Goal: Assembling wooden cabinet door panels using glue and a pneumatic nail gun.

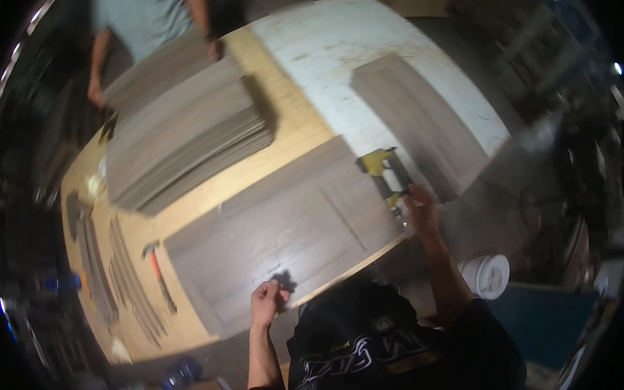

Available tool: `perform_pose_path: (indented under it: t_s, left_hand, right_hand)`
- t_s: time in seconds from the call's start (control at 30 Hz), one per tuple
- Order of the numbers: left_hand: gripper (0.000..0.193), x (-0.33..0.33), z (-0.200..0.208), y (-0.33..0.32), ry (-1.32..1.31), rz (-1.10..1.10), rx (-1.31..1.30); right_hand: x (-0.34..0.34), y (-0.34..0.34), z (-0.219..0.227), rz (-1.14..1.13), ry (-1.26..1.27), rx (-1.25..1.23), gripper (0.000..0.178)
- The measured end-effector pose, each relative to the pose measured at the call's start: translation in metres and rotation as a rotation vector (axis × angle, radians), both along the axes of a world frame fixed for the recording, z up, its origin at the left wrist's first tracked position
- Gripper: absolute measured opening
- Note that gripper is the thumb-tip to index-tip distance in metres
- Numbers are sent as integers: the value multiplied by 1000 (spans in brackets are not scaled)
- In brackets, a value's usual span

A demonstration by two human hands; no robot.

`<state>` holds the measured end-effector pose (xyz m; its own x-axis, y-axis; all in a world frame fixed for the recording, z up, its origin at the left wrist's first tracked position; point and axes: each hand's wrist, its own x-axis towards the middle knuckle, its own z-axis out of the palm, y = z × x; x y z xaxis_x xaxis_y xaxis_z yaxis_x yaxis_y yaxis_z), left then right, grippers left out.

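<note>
A wide grey-brown wood-grain panel (278, 218) lies flat in front of me along the table's near edge. My left hand (267, 301) is closed at the panel's near edge, its fingers curled and a dark shadow beside them. Whether it grips something small is hidden. At the panel's right end, my right hand (421, 209) is closed on the handle side of a yellow-green and black nail gun (377, 165). The tool is at the panel's right edge.
Across the table a person (151, 23) holds the top board of a tall panel stack (189, 131). A narrower panel (421, 119) lies at right on the white surface (317, 32). At left are a claw hammer (159, 273) and thin wood strips (129, 282). A white bucket (487, 276) stands right.
</note>
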<state>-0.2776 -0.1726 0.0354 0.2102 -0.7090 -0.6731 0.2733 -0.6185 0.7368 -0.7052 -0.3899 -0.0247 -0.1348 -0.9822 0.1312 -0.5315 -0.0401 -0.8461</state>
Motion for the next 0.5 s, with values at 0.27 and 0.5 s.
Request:
perform_pose_path:
  t_s: [0.27, 0.5]
  left_hand:
    - [23, -64, 16, -232, -176, -295, -334]
    - [46, -148, 10, -468, -499, -614, -474]
  right_hand:
    - [-151, -17, 27, -633, -199, 65, 45]
    - [-192, -55, -5, -746, -474, -48, 59]
